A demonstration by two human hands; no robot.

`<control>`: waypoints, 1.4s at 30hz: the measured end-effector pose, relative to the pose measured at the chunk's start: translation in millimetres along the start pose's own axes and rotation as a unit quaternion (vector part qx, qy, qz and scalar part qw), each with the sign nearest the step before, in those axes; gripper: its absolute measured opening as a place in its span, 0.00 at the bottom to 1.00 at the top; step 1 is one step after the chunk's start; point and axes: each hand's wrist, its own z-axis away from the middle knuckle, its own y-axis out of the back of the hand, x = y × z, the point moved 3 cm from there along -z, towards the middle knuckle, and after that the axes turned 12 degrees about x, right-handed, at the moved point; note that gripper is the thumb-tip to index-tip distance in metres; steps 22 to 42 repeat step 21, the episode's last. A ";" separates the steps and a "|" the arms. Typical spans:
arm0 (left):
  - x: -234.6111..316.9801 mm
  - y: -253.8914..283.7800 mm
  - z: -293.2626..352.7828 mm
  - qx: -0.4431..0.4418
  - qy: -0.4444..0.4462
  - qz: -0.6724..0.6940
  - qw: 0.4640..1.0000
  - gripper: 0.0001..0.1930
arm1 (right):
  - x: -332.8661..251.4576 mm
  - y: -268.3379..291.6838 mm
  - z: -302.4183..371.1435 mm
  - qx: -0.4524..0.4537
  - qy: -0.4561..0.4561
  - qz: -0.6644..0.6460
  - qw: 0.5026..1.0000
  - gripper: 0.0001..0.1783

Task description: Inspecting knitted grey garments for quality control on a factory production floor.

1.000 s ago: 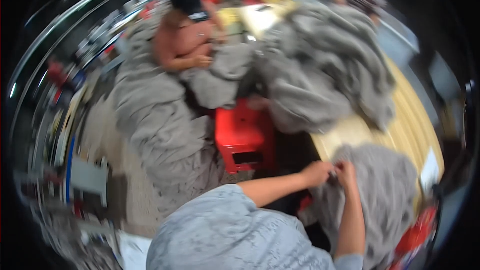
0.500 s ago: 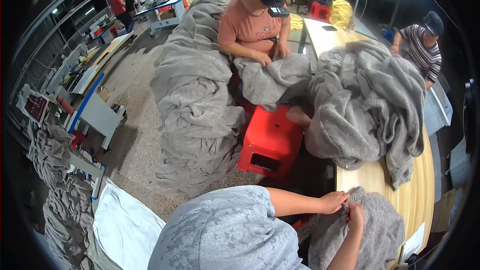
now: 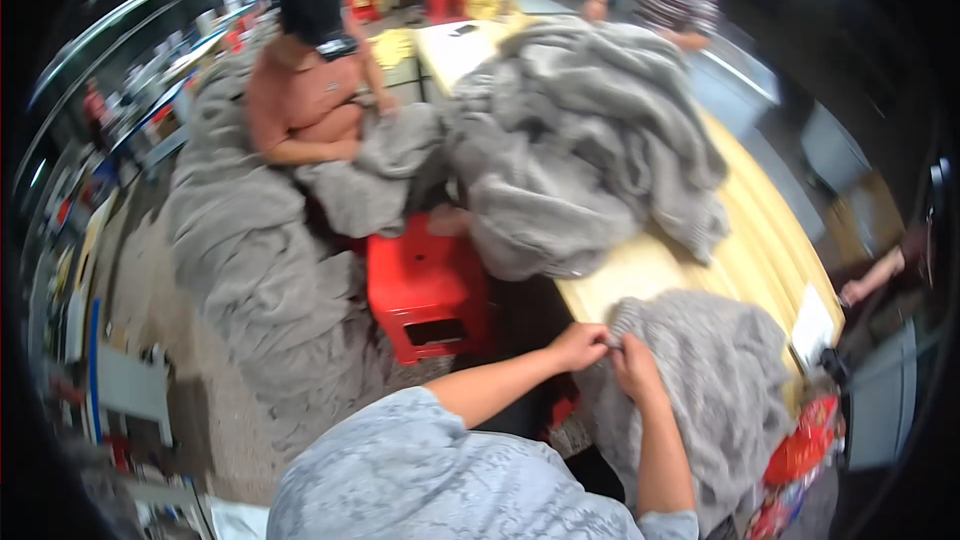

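A grey knitted garment [image 3: 700,380] lies in soft folds at the near end of the wooden table and hangs over its edge toward me. At its upper left corner, my left hand [image 3: 580,346] pinches the ribbed edge of the knit. Close beside it, my right hand [image 3: 638,370] is closed on the same edge, with its forearm lying across the fabric. The fingertips of both hands almost meet. Whether something small sits between them is blurred.
A large heap of grey knitwear [image 3: 590,140] covers the middle of the wooden table [image 3: 640,270]. A red plastic stool [image 3: 425,280] stands left of it. A seated co-worker [image 3: 315,90] handles grey fabric beside a long grey pile [image 3: 250,270]. White paper [image 3: 815,325] and a red package [image 3: 803,440] are at right.
My view has swung to the right, so the scene sits further left. Both hands keep their hold on the garment's edge. A red package and another person's arm now show at right.
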 end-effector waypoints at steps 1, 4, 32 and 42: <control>-4.2 0.8 2.3 -0.021 0.034 0.012 0.999 0.06 | -3.1 1.0 2.8 -0.002 -0.011 -0.008 1.000 0.07; -7.6 -2.6 3.9 -0.065 0.089 0.085 0.990 0.04 | -0.8 0.4 11.5 0.039 -0.020 0.021 0.999 0.08; 3.2 -10.5 6.1 -0.072 0.216 0.223 0.948 0.03 | 23.7 14.3 -0.9 -0.061 -0.313 -0.239 0.917 0.07; 3.2 -10.5 6.1 -0.072 0.216 0.223 0.948 0.03 | 23.7 14.3 -0.9 -0.061 -0.313 -0.239 0.917 0.07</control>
